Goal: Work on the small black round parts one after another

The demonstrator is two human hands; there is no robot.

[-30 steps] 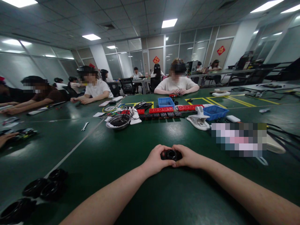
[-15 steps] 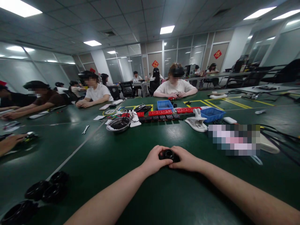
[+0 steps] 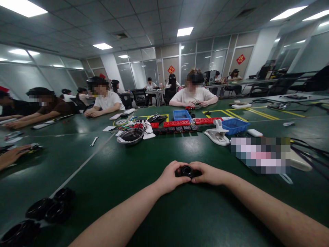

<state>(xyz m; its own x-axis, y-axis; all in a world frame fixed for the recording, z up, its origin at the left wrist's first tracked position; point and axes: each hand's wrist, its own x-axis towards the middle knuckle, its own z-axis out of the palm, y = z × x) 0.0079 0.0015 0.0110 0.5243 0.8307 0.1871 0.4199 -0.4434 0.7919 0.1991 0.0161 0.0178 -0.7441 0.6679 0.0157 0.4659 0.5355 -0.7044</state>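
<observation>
In the middle of the head view, a small black ring-shaped part [image 3: 186, 171] with a round hole stands on or just above the green table. My left hand [image 3: 173, 175] wraps round its left side, thumb in front and fingers behind. From the right, my right hand [image 3: 207, 173] closes on the part's other side with thumb and fingers. My fingers hide much of its outer edge. Similar black ring-shaped parts [image 3: 41, 208] lie at the lower left, apart from my hands.
A wrench [image 3: 94, 141] lies left of a clear bowl [image 3: 130, 137]. Red sockets [image 3: 180, 123], blue trays [image 3: 235, 126] and a white clip-on stand [image 3: 218, 133] sit beyond my hands. Cables lie at right. A co-worker's hand [image 3: 15, 156] is at the left edge; other people sit across.
My right hand has shifted slightly to the right, its thumb and fingers further from the hole. The ring-shaped part appears turned slightly. My left hand keeps its grip.
</observation>
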